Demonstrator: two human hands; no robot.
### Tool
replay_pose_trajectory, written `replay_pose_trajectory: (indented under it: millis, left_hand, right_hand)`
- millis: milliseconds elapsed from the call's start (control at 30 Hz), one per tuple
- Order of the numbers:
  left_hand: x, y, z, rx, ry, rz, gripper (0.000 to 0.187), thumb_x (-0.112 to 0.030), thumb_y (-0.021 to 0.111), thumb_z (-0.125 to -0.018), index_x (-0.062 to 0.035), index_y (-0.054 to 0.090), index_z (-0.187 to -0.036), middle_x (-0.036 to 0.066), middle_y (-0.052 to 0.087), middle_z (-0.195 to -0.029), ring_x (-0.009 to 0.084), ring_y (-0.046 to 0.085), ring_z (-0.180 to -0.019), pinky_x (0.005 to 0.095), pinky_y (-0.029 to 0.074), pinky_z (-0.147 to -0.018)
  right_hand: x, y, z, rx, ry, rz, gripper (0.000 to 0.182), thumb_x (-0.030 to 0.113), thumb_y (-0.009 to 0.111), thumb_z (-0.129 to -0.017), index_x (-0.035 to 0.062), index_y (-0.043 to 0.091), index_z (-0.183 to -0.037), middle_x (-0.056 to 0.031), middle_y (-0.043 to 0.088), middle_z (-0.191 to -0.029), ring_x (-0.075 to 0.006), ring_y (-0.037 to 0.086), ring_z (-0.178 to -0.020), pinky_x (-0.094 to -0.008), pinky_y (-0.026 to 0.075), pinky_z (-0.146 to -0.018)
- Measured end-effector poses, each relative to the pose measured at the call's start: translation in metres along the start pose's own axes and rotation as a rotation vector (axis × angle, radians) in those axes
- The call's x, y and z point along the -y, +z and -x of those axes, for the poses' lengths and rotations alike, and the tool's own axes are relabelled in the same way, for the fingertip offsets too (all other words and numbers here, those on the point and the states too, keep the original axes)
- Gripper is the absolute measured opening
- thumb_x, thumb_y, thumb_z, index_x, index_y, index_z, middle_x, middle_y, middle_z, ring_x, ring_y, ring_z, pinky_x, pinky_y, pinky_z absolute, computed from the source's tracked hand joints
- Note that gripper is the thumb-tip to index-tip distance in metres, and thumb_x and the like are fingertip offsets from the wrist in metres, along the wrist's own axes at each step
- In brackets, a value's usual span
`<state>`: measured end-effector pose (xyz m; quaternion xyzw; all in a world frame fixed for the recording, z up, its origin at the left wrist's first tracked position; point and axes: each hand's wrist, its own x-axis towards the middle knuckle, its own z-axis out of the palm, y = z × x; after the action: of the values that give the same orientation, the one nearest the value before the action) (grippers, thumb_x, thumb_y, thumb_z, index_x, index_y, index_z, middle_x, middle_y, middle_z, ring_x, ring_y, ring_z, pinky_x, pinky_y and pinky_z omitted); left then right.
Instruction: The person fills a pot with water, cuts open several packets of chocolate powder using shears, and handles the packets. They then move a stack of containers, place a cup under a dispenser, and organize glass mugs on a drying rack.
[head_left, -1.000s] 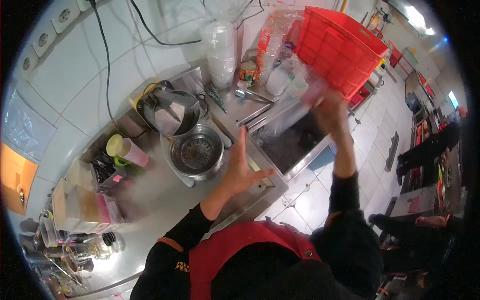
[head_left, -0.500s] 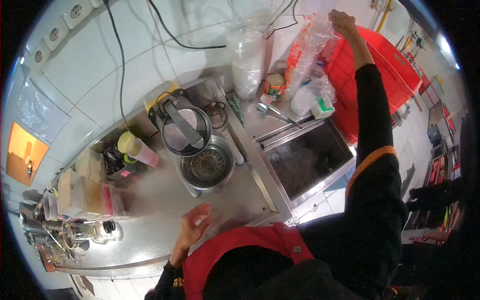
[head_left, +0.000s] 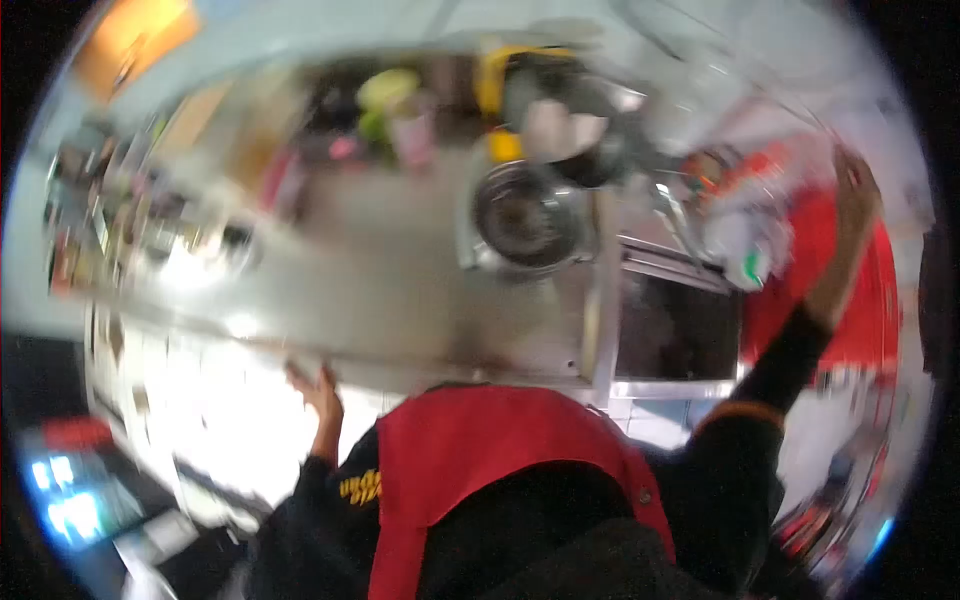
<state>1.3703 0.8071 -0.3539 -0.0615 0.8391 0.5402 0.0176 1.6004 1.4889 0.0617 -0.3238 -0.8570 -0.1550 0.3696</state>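
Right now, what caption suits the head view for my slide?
Blurred head view: left hand near the steel counter, right hand by the red crate.

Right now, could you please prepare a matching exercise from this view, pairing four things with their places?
1. Round shiny metal bowl
2. Large red plastic crate
3. Red bib apron
4. The person's bare left hand

A. Worn over black clothing
B. Near the front edge of the steel counter
C. In front of the black-and-yellow machine
D. At the picture's far right

Pairs: 1-C, 2-D, 3-A, 4-B
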Motion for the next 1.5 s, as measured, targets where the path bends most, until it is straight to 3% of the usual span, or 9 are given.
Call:
replay_pose_trajectory:
  millis: [33, 167, 233, 633, 800, 1100, 1233, 1333, 1500]
  left_hand:
    - [-0.011, 0.008, 0.006, -0.004, -0.053, 0.356, 0.084, -0.024, 0.057, -0.085, -0.0097, -0.005, -0.139, 0.007, 0.002, -0.145, 0.021, 0.016, -0.129, 0.0378, 0.03, -0.099]
    - [0.028, 0.01, -0.003, -0.061, -0.044, 0.02, 0.088, -0.043, 0.055, -0.08, -0.0001, 0.004, -0.138, 0.019, 0.009, -0.143, 0.0301, 0.006, -0.133, 0.0429, 0.006, -0.105]
    - [0.015, 0.009, -0.001, -0.077, 0.033, 0.138, 0.092, -0.043, 0.059, -0.078, 0.0002, 0.004, -0.137, 0.018, 0.011, -0.143, 0.032, 0.007, -0.132, 0.0479, 0.005, -0.105]
    - [0.092, -0.105, 0.065, 0.365, 0.123, -0.169, 0.073, -0.039, 0.055, -0.079, -0.0206, 0.018, -0.138, 0.02, 0.036, -0.132, 0.042, 0.033, -0.119, 0.063, 0.029, -0.087]
    - [0.226, -0.122, 0.152, 0.826, -0.535, -0.533, 0.055, -0.04, 0.056, -0.077, -0.0215, 0.042, -0.127, 0.016, 0.04, -0.128, 0.0406, 0.034, -0.118, 0.0636, 0.035, -0.083]
    - [0.322, -0.091, 0.21, 0.842, -0.723, -0.474, 0.044, -0.035, 0.058, -0.076, -0.0135, 0.053, -0.115, 0.02, 0.032, -0.132, 0.044, 0.035, -0.114, 0.0578, 0.038, -0.083]
    - [0.344, -0.037, 0.214, 0.186, -0.403, -0.081, 0.028, -0.014, 0.061, -0.077, -0.0044, 0.057, -0.103, 0.01, 0.06, -0.088, 0.0231, 0.056, -0.085, 0.0347, 0.044, -0.067]
    - [0.352, -0.007, 0.213, 0.234, -1.185, 1.041, 0.029, -0.023, 0.059, -0.082, -0.0067, 0.056, -0.106, 0.006, 0.058, -0.079, 0.0163, 0.055, -0.062, 0.0278, 0.044, -0.055]
    - [0.386, 0.01, 0.237, 0.047, -1.595, 1.138, 0.039, -0.03, 0.053, -0.085, -0.0063, 0.049, -0.116, 0.008, 0.057, -0.09, 0.0166, 0.055, -0.073, 0.029, 0.046, -0.059]
  right_hand:
    - [-0.003, 0.003, 0.016, -0.064, -0.397, -0.003, 0.025, 0.02, 0.049, -0.088, 0.0065, 0.061, -0.105, -0.0099, 0.062, -0.101, -0.017, 0.06, -0.09, -0.0291, 0.047, -0.079]
    - [0.137, -0.028, 0.096, 0.218, 0.091, -0.389, 0.023, 0.018, 0.055, -0.086, 0.0045, 0.061, -0.103, -0.0083, 0.063, -0.097, -0.0143, 0.059, -0.086, -0.0272, 0.047, -0.076]
    - [0.221, -0.029, 0.13, 0.3, -0.081, -0.777, 0.014, 0.01, 0.057, -0.083, -0.0002, 0.061, -0.092, -0.0072, 0.063, -0.081, -0.0139, 0.058, -0.076, -0.0246, 0.046, -0.072]
    - [0.616, -0.073, 0.333, 1.452, -0.954, -1.173, 0.028, 0.006, 0.069, -0.07, 0.0005, 0.06, -0.096, -0.0061, 0.05, -0.057, -0.0099, 0.044, -0.047, -0.0228, 0.037, -0.047]
    - [0.66, 0.006, 0.472, 1.606, -0.955, -0.861, 0.024, 0.015, 0.067, -0.074, 0.0044, 0.061, -0.095, -0.0079, 0.054, -0.057, -0.0132, 0.049, -0.049, -0.0253, 0.039, -0.049]
    - [0.537, 0.206, 0.598, 1.814, -0.142, -0.438, 0.034, 0.023, 0.064, -0.078, 0.0097, 0.054, -0.108, -0.0015, 0.056, -0.067, -0.0121, 0.052, -0.054, -0.0281, 0.044, -0.048]
    - [0.499, 0.241, 0.596, 1.465, 0.315, -0.164, 0.045, 0.021, 0.062, -0.08, 0.0097, 0.042, -0.119, -0.0001, 0.05, -0.072, -0.0096, 0.048, -0.054, -0.0306, 0.046, -0.049]
    - [0.473, 0.271, 0.577, 1.376, 0.644, -0.332, 0.026, 0.023, 0.055, -0.086, 0.013, 0.046, -0.108, 0.0009, 0.047, -0.07, -0.0116, 0.046, -0.053, -0.0314, 0.048, -0.057]
    - [0.438, 0.357, 0.546, 1.12, 0.895, -0.443, 0.034, 0.031, 0.046, -0.089, 0.015, 0.04, -0.118, -0.0021, 0.05, -0.081, -0.0145, 0.051, -0.069, -0.037, 0.044, -0.076]
